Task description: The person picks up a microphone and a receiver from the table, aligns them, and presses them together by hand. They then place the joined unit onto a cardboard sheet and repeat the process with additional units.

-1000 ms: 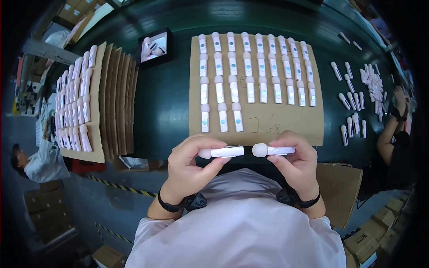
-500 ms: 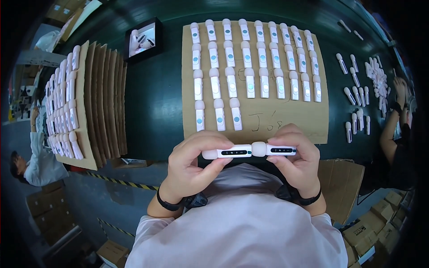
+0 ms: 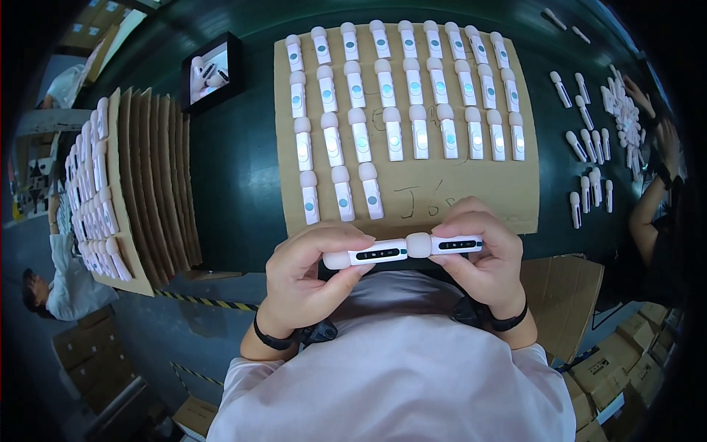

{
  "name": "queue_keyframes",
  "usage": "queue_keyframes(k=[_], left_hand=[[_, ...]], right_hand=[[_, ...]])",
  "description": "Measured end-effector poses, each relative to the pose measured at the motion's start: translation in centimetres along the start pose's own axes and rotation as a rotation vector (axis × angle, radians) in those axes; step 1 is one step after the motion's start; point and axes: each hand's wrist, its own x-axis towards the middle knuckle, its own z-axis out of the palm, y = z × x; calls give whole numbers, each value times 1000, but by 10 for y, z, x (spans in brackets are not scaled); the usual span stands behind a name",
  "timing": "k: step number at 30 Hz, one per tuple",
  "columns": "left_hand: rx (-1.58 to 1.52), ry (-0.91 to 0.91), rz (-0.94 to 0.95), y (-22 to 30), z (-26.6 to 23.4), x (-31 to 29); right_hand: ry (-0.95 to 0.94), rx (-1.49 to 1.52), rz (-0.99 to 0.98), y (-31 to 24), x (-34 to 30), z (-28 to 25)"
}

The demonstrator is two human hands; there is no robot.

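Left hand [image 3: 305, 283] gripped one white wand device [image 3: 366, 255], right hand [image 3: 482, 258] gripped another [image 3: 448, 245], held end to end, cardboard sheet [image 3: 471, 193] just beyond.

- Two handheld devices [image 3: 401, 250] white with black strips and pale pink round heads.
- Rows of like devices [image 3: 401, 110] above them: white, pink heads, teal dots.
- Cardboard sheet [image 3: 471, 195] beneath the rows: tan, dark scrawl.
- Table [image 3: 236, 184] beside the sheet: dark green.
- Wristbands [image 3: 274, 340] below the held devices: black.
- Shirt [image 3: 398, 376]: pale pink.
- Tape [image 3: 206, 300] left of the shirt: yellow-black stripes.
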Motion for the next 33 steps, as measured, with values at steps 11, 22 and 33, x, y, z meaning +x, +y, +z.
queue_keyframes(k=[11,22,33], left_hand=[[41,-12,20,3,5,8],[226,-5,82,-1,9,17],[91,-61,101,-7,19,20]], right_hand=[[-11,17,-31,3,0,-7],[134,156,-117,1,-2,-5],[-68,-346,-279,-7,9,8]])
